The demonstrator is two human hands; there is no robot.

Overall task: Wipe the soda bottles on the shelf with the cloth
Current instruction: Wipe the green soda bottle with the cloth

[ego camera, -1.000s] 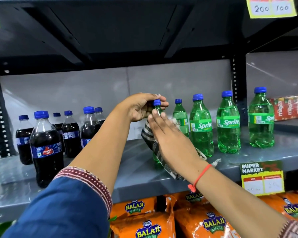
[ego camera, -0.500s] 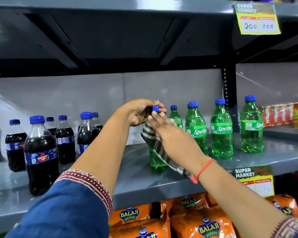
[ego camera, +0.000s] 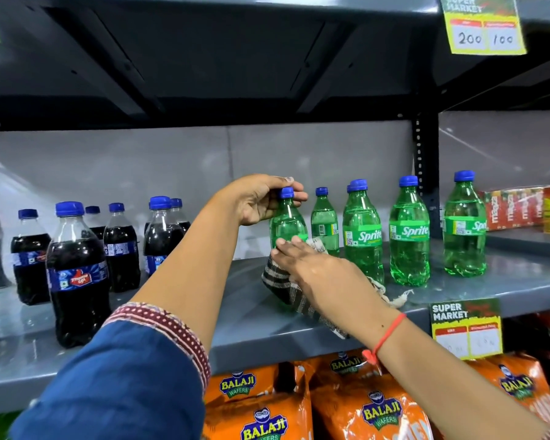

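A green soda bottle (ego camera: 287, 222) with a blue cap stands on the grey shelf (ego camera: 245, 319). My left hand (ego camera: 261, 201) pinches its cap and neck from the left. Pressed against the bottle's lower body is a striped dark-and-white cloth (ego camera: 283, 284), held there by my right hand (ego camera: 318, 268). The bottle's bottom half is hidden behind the cloth and hand. Several more green Sprite bottles (ego camera: 408, 231) line up to the right. Dark cola bottles (ego camera: 77, 274) stand in a group at the left.
Orange wafer bags (ego camera: 375, 408) fill the shelf below. A yellow price tag (ego camera: 465, 328) hangs on the shelf's front edge and another (ego camera: 485, 25) on the shelf above. Red cartons (ego camera: 521, 208) sit at the far right. The upper shelf's underside hangs close overhead.
My right hand with the cloth has slid down from the bottle's neck to its lower body. My left hand stays on the cap. The camera view has tilted slightly upward.
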